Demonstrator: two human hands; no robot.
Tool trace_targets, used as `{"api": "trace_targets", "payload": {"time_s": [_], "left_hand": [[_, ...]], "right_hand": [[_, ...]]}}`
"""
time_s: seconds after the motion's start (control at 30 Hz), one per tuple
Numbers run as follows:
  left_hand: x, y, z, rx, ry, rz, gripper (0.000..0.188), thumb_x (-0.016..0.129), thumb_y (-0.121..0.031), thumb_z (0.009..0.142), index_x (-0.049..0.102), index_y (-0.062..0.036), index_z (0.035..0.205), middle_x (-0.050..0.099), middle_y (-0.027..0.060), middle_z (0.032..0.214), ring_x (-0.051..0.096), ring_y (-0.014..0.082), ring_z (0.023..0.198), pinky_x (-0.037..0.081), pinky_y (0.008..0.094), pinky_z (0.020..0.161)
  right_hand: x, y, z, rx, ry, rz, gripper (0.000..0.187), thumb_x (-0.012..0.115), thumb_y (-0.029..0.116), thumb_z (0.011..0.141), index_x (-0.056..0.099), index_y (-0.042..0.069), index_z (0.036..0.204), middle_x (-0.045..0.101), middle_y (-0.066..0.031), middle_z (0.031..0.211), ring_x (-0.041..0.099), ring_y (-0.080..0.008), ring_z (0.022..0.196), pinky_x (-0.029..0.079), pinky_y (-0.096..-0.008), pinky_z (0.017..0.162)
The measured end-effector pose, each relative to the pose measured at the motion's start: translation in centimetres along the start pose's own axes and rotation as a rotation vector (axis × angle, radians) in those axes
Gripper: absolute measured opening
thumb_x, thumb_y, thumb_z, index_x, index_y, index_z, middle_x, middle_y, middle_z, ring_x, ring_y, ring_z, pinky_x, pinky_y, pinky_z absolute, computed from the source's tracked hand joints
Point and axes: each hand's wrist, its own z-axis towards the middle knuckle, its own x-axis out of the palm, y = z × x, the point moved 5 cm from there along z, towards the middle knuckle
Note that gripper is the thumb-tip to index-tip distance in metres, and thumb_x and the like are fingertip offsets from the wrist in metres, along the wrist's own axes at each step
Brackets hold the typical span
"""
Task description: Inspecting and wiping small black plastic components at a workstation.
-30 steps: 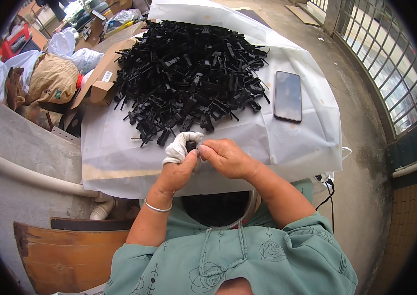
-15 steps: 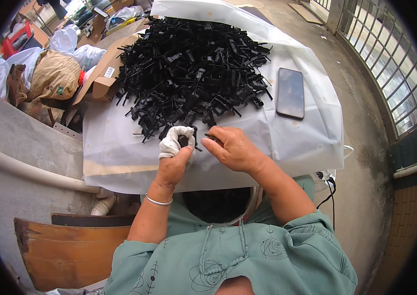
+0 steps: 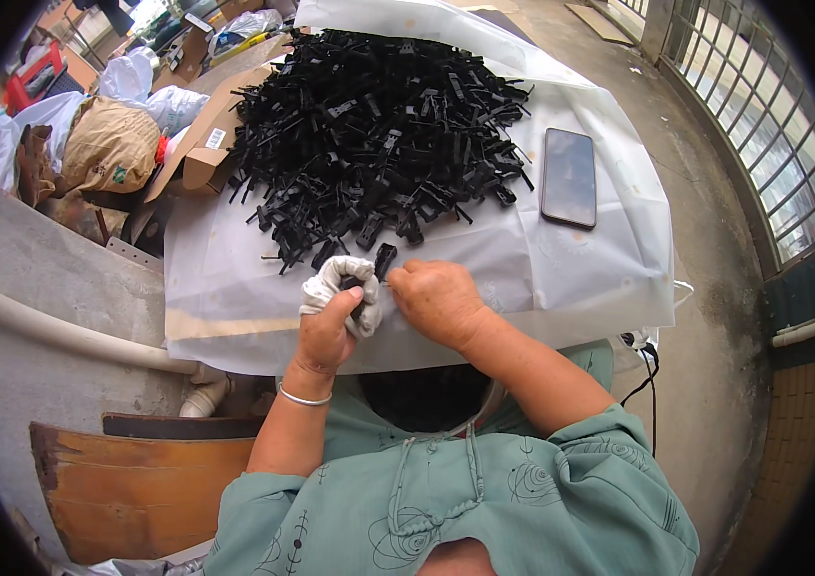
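Observation:
My left hand [image 3: 329,324], with white cloth wrapped over its fingers, grips a small black plastic part [image 3: 381,261] near the front edge of a white sheet [image 3: 235,288]. My right hand [image 3: 438,300] is closed beside it, its fingertips pinching at the same part. Just beyond both hands lies a large heap of black plastic parts [image 3: 379,134] that covers the middle of the sheet.
A dark phone [image 3: 569,177] lies face up on the sheet to the right of the heap. An open cardboard box [image 3: 198,144] and stuffed bags [image 3: 110,144] stand at the left. A white pipe [image 3: 52,331] and a wooden board [image 3: 129,480] are below left.
Both hands have stayed together at the sheet's front edge and shifted slightly forward toward the heap. The black part between them now sticks up above the left fingers.

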Motion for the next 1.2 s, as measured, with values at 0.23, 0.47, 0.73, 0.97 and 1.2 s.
{"api": "trace_targets", "payload": {"time_s": [0.23, 0.47, 0.73, 0.97, 1.2], "left_hand": [[3.8, -2.8, -4.4, 0.208, 0.283, 1.280, 0.030, 0.064, -0.014, 0.081, 0.061, 0.0016, 0.106, 0.056, 0.0179, 0.114, 0.053, 0.0226, 0.105, 0.045, 0.0326, 0.085], [2.8, -3.1, -1.3, 0.352, -0.147, 1.376, 0.027, 0.062, -0.009, 0.081, 0.058, 0.0014, 0.106, 0.059, 0.0189, 0.101, 0.059, 0.0309, 0.093, 0.049, 0.0335, 0.076], [1.6, -0.6, -1.3, -0.095, -0.065, 0.621, 0.028, 0.054, -0.004, 0.086, 0.052, 0.0006, 0.114, 0.060, 0.0059, 0.092, 0.055, 0.0083, 0.072, 0.048, 0.0224, 0.061], [2.1, -0.8, -1.6, 0.065, -0.117, 0.654, 0.027, 0.055, 0.003, 0.083, 0.053, 0.0023, 0.110, 0.060, 0.0044, 0.092, 0.051, 0.0044, 0.069, 0.043, 0.0180, 0.058], [2.3, -0.5, -1.9, 0.231, -0.162, 0.976, 0.028, 0.057, 0.001, 0.081, 0.054, 0.0061, 0.108, 0.062, 0.0130, 0.095, 0.060, 0.0152, 0.078, 0.050, 0.0260, 0.070]], "right_hand": [[-1.3, -0.7, -0.4, -0.036, -0.058, 0.068, 0.010, 0.062, 0.011, 0.073, 0.052, 0.008, 0.071, 0.053, -0.0080, 0.066, 0.058, -0.0281, 0.060, 0.047, -0.0382, 0.053], [-2.1, 2.1, -1.1, -0.264, -0.038, 0.037, 0.012, 0.064, 0.010, 0.071, 0.052, 0.007, 0.073, 0.050, -0.0055, 0.065, 0.056, -0.0266, 0.059, 0.045, -0.0357, 0.050], [-3.2, 0.6, -0.4, 0.048, -0.019, 0.645, 0.016, 0.062, 0.014, 0.082, 0.058, 0.002, 0.073, 0.052, -0.0046, 0.060, 0.048, -0.0145, 0.052, 0.040, -0.0280, 0.049], [-2.2, -0.1, -0.4, 0.359, 0.240, 0.892, 0.025, 0.058, 0.023, 0.089, 0.060, 0.000, 0.080, 0.054, -0.0006, 0.062, 0.044, -0.0077, 0.058, 0.039, -0.0277, 0.052], [-1.2, 0.7, -0.7, 0.255, 0.246, 0.875, 0.027, 0.049, 0.021, 0.093, 0.056, 0.000, 0.078, 0.055, -0.0035, 0.065, 0.045, -0.0104, 0.061, 0.041, -0.0294, 0.058]]}}
